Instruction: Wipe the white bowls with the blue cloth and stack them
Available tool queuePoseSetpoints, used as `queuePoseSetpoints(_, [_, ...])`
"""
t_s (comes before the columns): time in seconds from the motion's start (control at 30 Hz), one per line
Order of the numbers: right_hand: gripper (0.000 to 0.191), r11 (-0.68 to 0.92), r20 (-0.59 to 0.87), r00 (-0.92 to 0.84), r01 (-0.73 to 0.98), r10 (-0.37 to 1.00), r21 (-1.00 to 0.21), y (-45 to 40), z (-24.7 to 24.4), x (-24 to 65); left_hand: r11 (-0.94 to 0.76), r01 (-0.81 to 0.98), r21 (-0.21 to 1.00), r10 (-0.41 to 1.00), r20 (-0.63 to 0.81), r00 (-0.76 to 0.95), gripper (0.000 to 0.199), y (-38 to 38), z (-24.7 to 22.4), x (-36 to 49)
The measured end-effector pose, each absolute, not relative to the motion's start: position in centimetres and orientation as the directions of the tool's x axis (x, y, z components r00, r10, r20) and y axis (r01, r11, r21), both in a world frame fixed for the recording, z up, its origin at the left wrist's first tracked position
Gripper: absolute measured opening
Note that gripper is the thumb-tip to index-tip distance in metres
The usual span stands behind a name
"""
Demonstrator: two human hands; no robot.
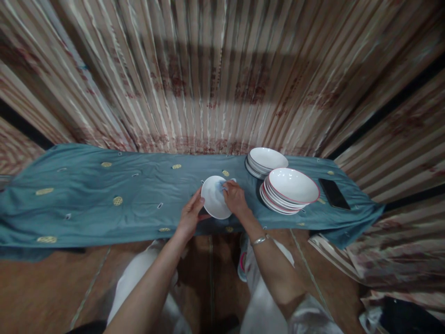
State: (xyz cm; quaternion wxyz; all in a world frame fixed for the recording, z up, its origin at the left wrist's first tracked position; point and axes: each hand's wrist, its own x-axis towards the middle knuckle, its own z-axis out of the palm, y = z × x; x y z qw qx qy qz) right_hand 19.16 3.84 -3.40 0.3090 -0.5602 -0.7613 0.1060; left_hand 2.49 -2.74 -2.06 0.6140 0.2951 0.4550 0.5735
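A shallow white bowl (213, 204) is tilted toward me above the cloth-covered table. My left hand (191, 211) grips its left rim, thumb on the inner side and fingers behind. My right hand (235, 197) is closed at the bowl's right side, pinching a small pale blue-and-white piece of cloth (220, 186) against the inside. Most of that cloth is hidden under the fingers, so its full shape cannot be made out. To the right of my right hand stands a stack of white bowls with red rims (294, 185). Behind it sits another stack of white bowls (267, 159).
A teal tablecloth (139, 195) with yellow pineapple prints covers the long, narrow table. At its right end lies a black phone (334, 194). Pleated patterned curtains (208, 79) hang just behind the table. My legs are below the front edge, over a brown tiled floor (86, 278).
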Motion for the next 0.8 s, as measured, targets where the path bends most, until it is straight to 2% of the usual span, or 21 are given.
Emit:
queuePoseSetpoints(0.17, [0.021, 0.421, 0.395, -0.193, 0.641, 0.898, -0.643, 4.2, -3.9, 16.9, 0.177, -0.469, 0.865, 0.968, -0.240, -0.077, 0.057, -2.8, -2.0, 2.6])
queuePoseSetpoints(0.33, [0.017, 0.406, 0.292, -0.311, 0.418, 0.904, -0.812, 3.4, -3.6, 15.8, 0.189, -0.485, 0.854, 0.961, -0.262, -0.087, 0.061, -2.7, -2.1, 2.4])
queuePoseSetpoints(0.47, [0.017, 0.330, 0.179, -0.441, 0.295, 0.879, -0.897, 2.7, -2.8, 16.6, 0.189, -0.477, 0.858, 0.961, -0.263, -0.092, 0.063, -2.7, -2.2, 2.4])
queuePoseSetpoints(0.6, [0.019, 0.220, 0.041, -0.538, 0.271, 0.842, -0.937, 2.1, -1.9, 17.8, 0.192, -0.465, 0.864, 0.961, -0.263, -0.091, 0.065, -2.6, -2.2, 2.3])
queuePoseSetpoints(0.8, [0.018, 0.020, -0.128, -0.592, 0.236, 0.796, -0.971, 1.4, -0.6, 19.3, 0.195, -0.461, 0.866, 0.965, -0.254, -0.069, 0.069, -2.6, -2.1, 2.1])
